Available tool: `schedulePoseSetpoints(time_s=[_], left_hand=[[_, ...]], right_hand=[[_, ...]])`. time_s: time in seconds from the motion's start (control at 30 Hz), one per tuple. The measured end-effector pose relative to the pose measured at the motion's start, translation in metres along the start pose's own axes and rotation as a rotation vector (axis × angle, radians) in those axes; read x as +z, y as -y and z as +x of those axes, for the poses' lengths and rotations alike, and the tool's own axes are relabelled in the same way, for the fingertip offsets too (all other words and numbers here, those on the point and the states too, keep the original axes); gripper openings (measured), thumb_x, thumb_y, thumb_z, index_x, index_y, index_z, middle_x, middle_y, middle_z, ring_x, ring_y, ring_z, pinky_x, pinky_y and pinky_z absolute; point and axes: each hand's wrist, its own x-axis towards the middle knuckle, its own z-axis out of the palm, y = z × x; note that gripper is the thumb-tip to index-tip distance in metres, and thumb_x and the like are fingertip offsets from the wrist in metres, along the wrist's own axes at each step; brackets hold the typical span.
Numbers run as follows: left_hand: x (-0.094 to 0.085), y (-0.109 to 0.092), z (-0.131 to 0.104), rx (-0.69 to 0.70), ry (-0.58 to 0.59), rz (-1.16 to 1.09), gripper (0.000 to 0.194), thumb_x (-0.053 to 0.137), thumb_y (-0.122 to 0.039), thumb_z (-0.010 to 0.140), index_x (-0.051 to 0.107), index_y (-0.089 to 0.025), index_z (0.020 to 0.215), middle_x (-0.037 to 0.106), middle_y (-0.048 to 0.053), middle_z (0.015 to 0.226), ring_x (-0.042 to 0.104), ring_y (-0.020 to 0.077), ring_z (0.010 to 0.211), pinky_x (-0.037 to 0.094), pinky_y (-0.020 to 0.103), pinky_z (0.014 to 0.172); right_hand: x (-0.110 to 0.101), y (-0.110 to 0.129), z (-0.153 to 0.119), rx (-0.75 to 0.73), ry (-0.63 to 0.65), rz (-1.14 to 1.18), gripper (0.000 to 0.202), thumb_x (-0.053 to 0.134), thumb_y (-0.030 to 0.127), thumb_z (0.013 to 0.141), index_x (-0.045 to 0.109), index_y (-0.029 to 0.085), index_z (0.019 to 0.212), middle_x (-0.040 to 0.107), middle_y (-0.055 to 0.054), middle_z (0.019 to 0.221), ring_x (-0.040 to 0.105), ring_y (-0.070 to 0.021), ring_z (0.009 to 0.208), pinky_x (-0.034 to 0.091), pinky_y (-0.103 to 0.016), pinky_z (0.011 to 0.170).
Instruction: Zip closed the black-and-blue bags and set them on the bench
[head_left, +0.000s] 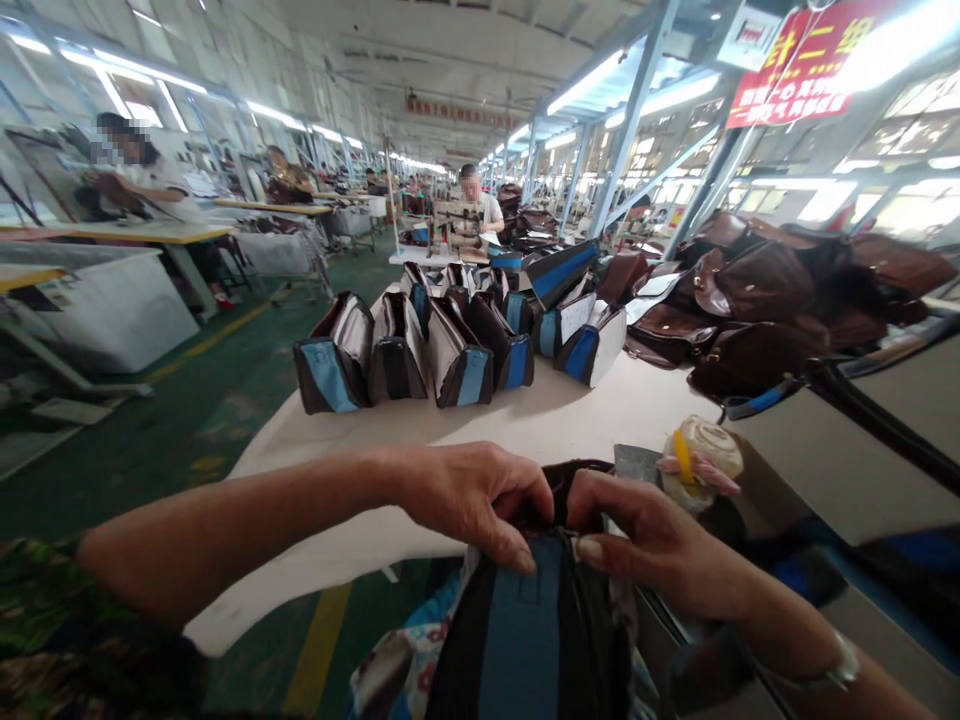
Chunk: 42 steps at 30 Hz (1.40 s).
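Observation:
Close to my body is a dark bag [525,630] with a blue stripe down its side, its top edge toward the table. My left hand [480,500] pinches the bag's upper edge, thumb on the striped side and fingers curled over the rim. On the other side of the stripe, my right hand [637,530] grips the same edge between thumb and bent fingers. The bag's inside is mostly hidden behind my hands. Patterned cloth [405,660] shows below the bag at the left.
Several striped bag pieces [465,375] stand on the white table [315,450]. Brown leather bags [757,290] are heaped at the right, near a cream roll with a yellow band [701,460]. Large pale panels [870,450] lean at far right. A person [487,210] sits at a sewing machine beyond.

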Motion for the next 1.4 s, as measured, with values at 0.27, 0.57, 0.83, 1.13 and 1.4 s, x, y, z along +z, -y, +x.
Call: schedulePoseSetpoints(time_s=[0.27, 0.57, 0.83, 1.13, 1.4], left_hand=[[0.02, -0.022, 0.005, 0.017, -0.08, 0.001, 0.028, 0.078, -0.04, 0.08, 0.073, -0.016, 0.094, 0.061, -0.001, 0.085, 0.054, 0.0129, 0.073, 0.041, 0.023, 0.063], [0.028, -0.013, 0.008, 0.016, -0.103, -0.14, 0.037, 0.078, -0.049, 0.082, 0.076, -0.014, 0.09, 0.057, -0.002, 0.074, 0.049, 0.0113, 0.066, 0.035, 0.023, 0.056], [0.029, -0.014, 0.011, 0.062, -0.098, -0.109, 0.029, 0.074, -0.042, 0.084, 0.074, -0.013, 0.088, 0.056, -0.002, 0.075, 0.05, 0.0122, 0.069, 0.037, 0.024, 0.06], [0.033, -0.011, 0.013, -0.044, -0.166, -0.082, 0.013, 0.069, -0.028, 0.078, 0.069, -0.015, 0.081, 0.049, -0.005, 0.065, 0.041, 0.01, 0.059, 0.03, 0.024, 0.051], [0.036, -0.012, 0.02, -0.042, -0.225, -0.023, 0.022, 0.068, -0.034, 0.081, 0.064, -0.015, 0.071, 0.046, -0.005, 0.062, 0.039, 0.0098, 0.058, 0.029, 0.024, 0.049]], right_hand=[[0.009, 0.005, 0.0, -0.111, -0.003, 0.18, 0.019, 0.068, 0.032, 0.096, 0.062, 0.018, 0.085, 0.053, 0.0, 0.085, 0.047, -0.0142, 0.079, 0.036, -0.028, 0.07], [0.009, -0.001, -0.008, -0.067, -0.022, 0.202, 0.027, 0.06, 0.039, 0.1, 0.059, 0.019, 0.082, 0.048, 0.0, 0.082, 0.042, -0.0155, 0.077, 0.033, -0.03, 0.068], [0.014, 0.012, -0.009, 0.015, -0.051, 0.139, 0.031, 0.073, 0.045, 0.086, 0.056, 0.019, 0.086, 0.049, 0.002, 0.081, 0.042, -0.015, 0.075, 0.033, -0.028, 0.064], [0.018, 0.008, 0.001, 0.01, -0.08, 0.214, 0.01, 0.067, 0.023, 0.086, 0.062, 0.016, 0.081, 0.052, 0.002, 0.077, 0.043, -0.0125, 0.07, 0.032, -0.027, 0.061], [0.012, 0.003, 0.0, 0.019, -0.036, 0.206, 0.012, 0.061, 0.022, 0.092, 0.061, 0.018, 0.08, 0.048, 0.003, 0.079, 0.041, -0.0126, 0.072, 0.031, -0.027, 0.062]])
